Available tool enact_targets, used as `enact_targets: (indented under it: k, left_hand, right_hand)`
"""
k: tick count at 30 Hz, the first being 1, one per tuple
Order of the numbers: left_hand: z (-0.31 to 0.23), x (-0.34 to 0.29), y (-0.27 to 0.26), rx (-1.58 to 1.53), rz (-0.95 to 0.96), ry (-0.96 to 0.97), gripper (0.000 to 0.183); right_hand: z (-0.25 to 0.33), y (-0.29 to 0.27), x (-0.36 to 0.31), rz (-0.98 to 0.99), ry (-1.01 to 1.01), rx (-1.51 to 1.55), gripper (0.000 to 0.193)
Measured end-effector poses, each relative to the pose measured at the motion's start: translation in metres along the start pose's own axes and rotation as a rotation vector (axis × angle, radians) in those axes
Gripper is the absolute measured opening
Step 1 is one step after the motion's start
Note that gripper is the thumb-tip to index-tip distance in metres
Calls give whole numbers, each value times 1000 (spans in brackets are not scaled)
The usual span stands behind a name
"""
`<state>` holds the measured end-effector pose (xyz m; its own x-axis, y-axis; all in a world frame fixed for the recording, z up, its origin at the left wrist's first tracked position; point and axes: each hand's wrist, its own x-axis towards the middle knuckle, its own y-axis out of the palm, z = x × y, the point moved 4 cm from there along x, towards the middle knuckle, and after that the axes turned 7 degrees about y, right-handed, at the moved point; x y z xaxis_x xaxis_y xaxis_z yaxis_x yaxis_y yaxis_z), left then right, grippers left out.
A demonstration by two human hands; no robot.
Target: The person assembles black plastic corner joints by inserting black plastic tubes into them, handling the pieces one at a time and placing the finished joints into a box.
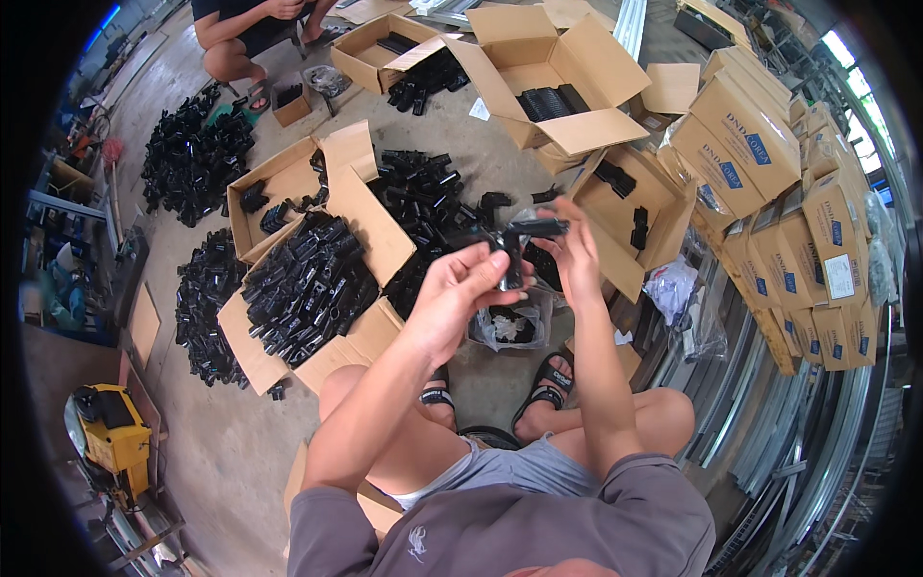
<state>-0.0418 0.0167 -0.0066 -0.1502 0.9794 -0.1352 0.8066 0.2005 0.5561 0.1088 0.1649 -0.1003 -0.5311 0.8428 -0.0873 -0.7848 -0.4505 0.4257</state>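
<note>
A glossy black branched fitting (511, 252) is held up in front of me, above my feet. My left hand (471, 288) is closed around its lower part, thumb on top. At the fitting's right end, the bent fingers of my right hand (574, 252) are closed on it, a little blurred by motion. Below the hands stands a plastic-lined tub (510, 332) with dark and whitish contents too small to name. Just beyond the hands a heap of black fittings (413, 197) covers the floor.
Black fittings fill an open carton (260, 358) on the left, beside more heaps (197, 159). An open carton (654, 207) at right holds a few. Stacked closed cartons (740, 144) and long metal profiles (760, 423) line the right. Another person (231, 48) squats at the far left.
</note>
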Motion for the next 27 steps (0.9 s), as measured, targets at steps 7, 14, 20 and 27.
enact_targets:
  k: [7, 14, 20, 27]
  left_hand:
    - [-5, 10, -12, 69, -171, 5, 29]
    - [10, 29, -7, 457, 36, -56, 33]
    - [17, 17, -14, 896, 73, -62, 48]
    - [12, 22, -8, 1072, 93, 13, 46]
  right_hand:
    - [-152, -168, 29, -387, 411, -1294, 28]
    - [-194, -231, 48, -421, 700, -1522, 30]
    - [-190, -169, 51, -376, 893, -1566, 32]
    - [-194, -186, 51, -340, 981, -1597, 34]
